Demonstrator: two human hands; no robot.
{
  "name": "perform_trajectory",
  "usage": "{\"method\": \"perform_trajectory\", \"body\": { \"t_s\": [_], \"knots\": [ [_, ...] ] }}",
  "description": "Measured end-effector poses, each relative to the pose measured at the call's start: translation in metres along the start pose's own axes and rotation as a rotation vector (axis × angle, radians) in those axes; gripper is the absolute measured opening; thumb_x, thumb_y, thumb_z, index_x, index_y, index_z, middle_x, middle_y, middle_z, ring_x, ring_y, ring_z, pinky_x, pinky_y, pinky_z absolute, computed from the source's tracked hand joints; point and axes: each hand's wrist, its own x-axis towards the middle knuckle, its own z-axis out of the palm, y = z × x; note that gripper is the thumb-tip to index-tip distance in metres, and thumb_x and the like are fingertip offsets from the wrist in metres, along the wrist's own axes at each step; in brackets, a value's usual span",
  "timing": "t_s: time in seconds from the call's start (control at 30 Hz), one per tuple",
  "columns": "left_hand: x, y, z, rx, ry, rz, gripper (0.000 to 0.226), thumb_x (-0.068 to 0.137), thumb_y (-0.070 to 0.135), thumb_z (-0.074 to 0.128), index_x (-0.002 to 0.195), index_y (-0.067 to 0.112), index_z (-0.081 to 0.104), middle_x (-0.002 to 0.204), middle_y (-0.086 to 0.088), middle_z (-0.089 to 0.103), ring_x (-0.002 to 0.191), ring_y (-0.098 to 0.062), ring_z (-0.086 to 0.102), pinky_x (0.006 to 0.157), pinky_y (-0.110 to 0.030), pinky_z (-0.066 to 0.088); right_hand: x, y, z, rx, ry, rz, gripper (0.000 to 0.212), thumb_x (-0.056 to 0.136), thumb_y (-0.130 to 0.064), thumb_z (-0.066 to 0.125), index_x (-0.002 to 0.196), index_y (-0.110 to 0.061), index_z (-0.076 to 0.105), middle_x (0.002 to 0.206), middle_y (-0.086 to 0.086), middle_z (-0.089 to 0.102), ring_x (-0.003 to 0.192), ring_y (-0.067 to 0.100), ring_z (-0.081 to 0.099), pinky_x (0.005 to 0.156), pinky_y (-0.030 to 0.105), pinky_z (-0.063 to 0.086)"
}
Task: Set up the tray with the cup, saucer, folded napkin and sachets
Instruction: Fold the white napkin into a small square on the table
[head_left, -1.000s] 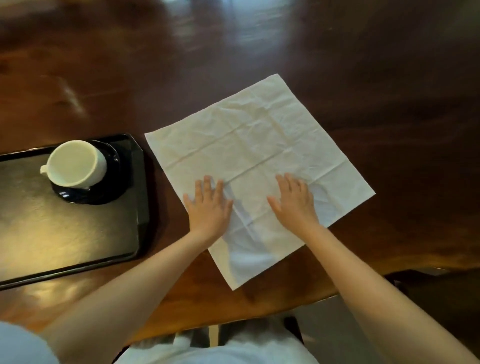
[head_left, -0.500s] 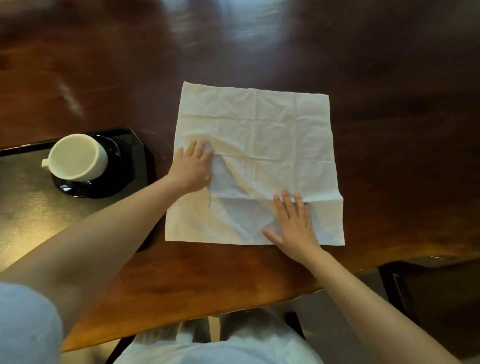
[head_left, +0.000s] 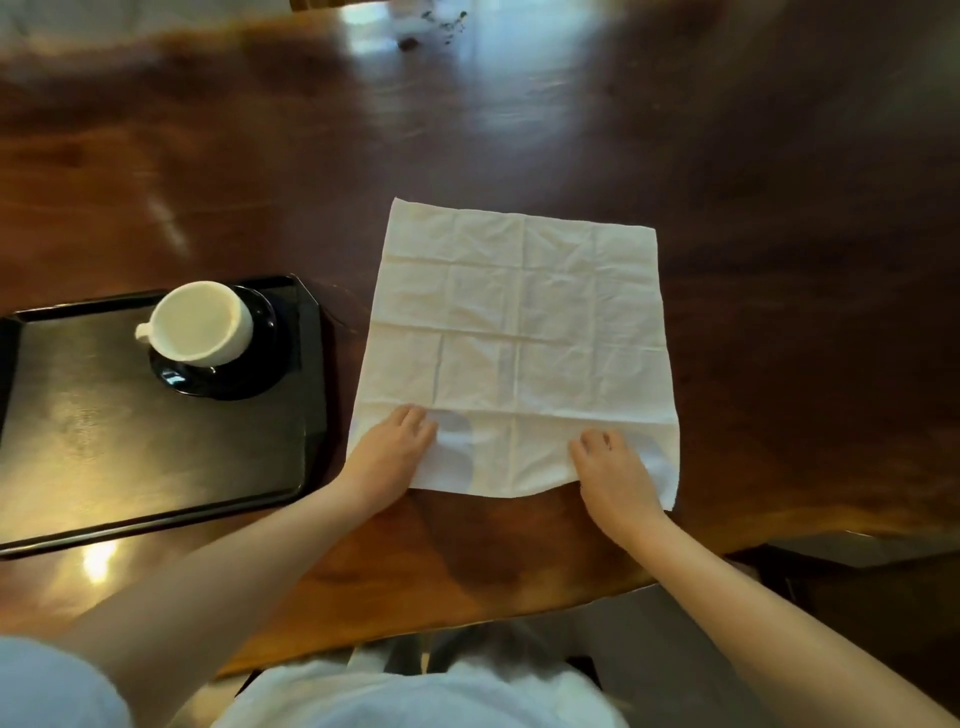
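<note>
One napkin (head_left: 519, 353), white, thin and square, is spread flat on the table (head_left: 779, 260). It is crossed by a grid of fold creases and fine wrinkles, and its near edge bows slightly between the hands.

Two bare hands rest on the napkin's near edge:
- The left hand (head_left: 387, 457) covers the near-left corner, fingers bent and lying on the cloth.
- The right hand (head_left: 615, 470) sits inboard of the near-right corner, fingers curled down onto the cloth.

The thumbs are hidden, so I cannot tell whether either hand pinches the edge or only presses on it.

One tray (head_left: 130, 441), black, glossy and rectangular with clipped corners and a raised rim, lies just left of the napkin. In its far-right corner:
- One saucer (head_left: 228, 379), round, dark and glazed.
- One cup (head_left: 200, 322), white, matte and upright, stands on the saucer with its small handle pointing left.

The table is dark reddish wood, polished, with window glare.
</note>
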Motion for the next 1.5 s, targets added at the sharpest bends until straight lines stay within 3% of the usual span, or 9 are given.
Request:
{"method": "perform_trajectory", "body": {
  "t_s": [0.1, 0.23, 0.43, 0.57, 0.7, 0.83, 1.0, 1.27, 1.5],
  "knots": [
    [0.003, 0.001, -0.004, -0.056, 0.046, -0.012, 0.016, 0.074, 0.014, 0.064, 0.087, 0.005, 0.060, 0.094, -0.015, 0.064, 0.090, -0.034, 0.063, 0.060, -0.034, 0.054, 0.010, 0.000, -0.013, 0.114, 0.093, 0.065, 0.019, 0.061, -0.007, 0.075, 0.073, -0.007, 0.059, 0.066, 0.009, 0.059, 0.056, 0.026, 0.055, 0.049, 0.032, 0.045],
    [-0.001, 0.006, -0.010, -0.066, -0.053, 0.025, 0.060, 0.073, 0.060, 0.055, 0.114, 0.015, 0.058, 0.112, -0.010, 0.060, 0.109, -0.032, 0.055, 0.081, -0.035, 0.052, 0.028, 0.008, -0.042, 0.396, 0.259, 0.186, 0.011, 0.086, -0.012, 0.050, 0.079, -0.004, 0.055, 0.071, 0.009, 0.055, 0.063, 0.029, 0.052, 0.057, 0.034, 0.036],
    [0.008, -0.013, -0.022, -0.329, 0.005, -0.167, 0.031, 0.085, 0.010, 0.044, 0.115, 0.010, 0.055, 0.110, -0.009, 0.057, 0.106, -0.031, 0.053, 0.078, -0.039, 0.048, 0.044, 0.017, -0.089, 0.340, 0.263, 0.122, 0.009, 0.085, -0.009, 0.048, 0.084, -0.003, 0.055, 0.077, 0.008, 0.055, 0.071, 0.029, 0.052, 0.068, 0.038, 0.039],
    [0.004, -0.048, -0.037, -0.512, 0.115, -0.273, 0.029, 0.089, 0.011, 0.045, 0.112, 0.013, 0.062, 0.112, -0.005, 0.067, 0.101, -0.026, 0.063, 0.080, -0.033, 0.049, 0.042, 0.030, -0.098, 0.214, 0.248, 0.090, 0.012, 0.082, -0.014, 0.065, 0.088, -0.004, 0.060, 0.081, 0.008, 0.062, 0.073, 0.030, 0.059, 0.069, 0.040, 0.045],
    [-0.012, -0.074, -0.062, -0.610, -0.008, -0.103, 0.027, 0.093, 0.014, 0.048, 0.114, 0.015, 0.064, 0.110, 0.001, 0.069, 0.101, -0.017, 0.063, 0.081, -0.026, 0.047, 0.025, 0.041, -0.091, 0.006, 0.273, -0.042, 0.024, 0.064, -0.001, 0.077, 0.078, -0.010, 0.060, 0.070, 0.002, 0.059, 0.053, 0.021, 0.055, 0.055, 0.033, 0.047],
    [-0.011, -0.096, -0.098, -0.667, -0.004, -0.039, 0.023, 0.093, 0.023, 0.054, 0.104, 0.011, 0.069, 0.098, 0.000, 0.071, 0.091, -0.013, 0.065, 0.078, -0.028, 0.051, 0.027, 0.053, -0.105, 0.196, 0.303, 0.161, 0.011, 0.078, -0.004, 0.062, 0.087, -0.010, 0.061, 0.084, 0.003, 0.058, 0.066, 0.022, 0.056, 0.066, 0.038, 0.049],
    [0.030, -0.117, -0.129, -0.993, 0.159, -0.267, 0.013, 0.088, 0.026, 0.061, 0.093, 0.018, 0.071, 0.083, 0.010, 0.067, 0.081, -0.005, 0.060, 0.072, -0.020, 0.046, 0.062, 0.077, -0.125, 0.450, 0.266, 0.322, 0.007, 0.088, -0.016, 0.057, 0.089, -0.015, 0.064, 0.080, 0.001, 0.063, 0.069, 0.018, 0.059, 0.062, 0.036, 0.051],
    [0.110, -0.136, -0.139, -1.340, 0.251, -0.623, 0.016, 0.089, 0.020, 0.061, 0.074, 0.022, 0.066, 0.093, -0.009, 0.067, 0.091, -0.026, 0.064, 0.087, -0.043, 0.052, 0.153, 0.127, -0.166, 0.512, 0.207, 0.392, 0.020, 0.090, -0.025, 0.056, 0.102, -0.011, 0.065, 0.094, 0.006, 0.064, 0.085, 0.020, 0.057, 0.068, 0.031, 0.044],
    [0.168, -0.153, -0.113, -1.310, 0.287, -0.874, 0.007, 0.090, 0.013, 0.059, 0.089, 0.010, 0.065, 0.096, -0.010, 0.064, 0.089, -0.027, 0.062, 0.080, -0.039, 0.052, 0.224, 0.141, -0.135, 0.764, 0.205, 0.435, 0.018, 0.087, -0.021, 0.056, 0.090, -0.006, 0.065, 0.084, 0.009, 0.062, 0.081, 0.024, 0.055, 0.066, 0.031, 0.039]
  ]
}}
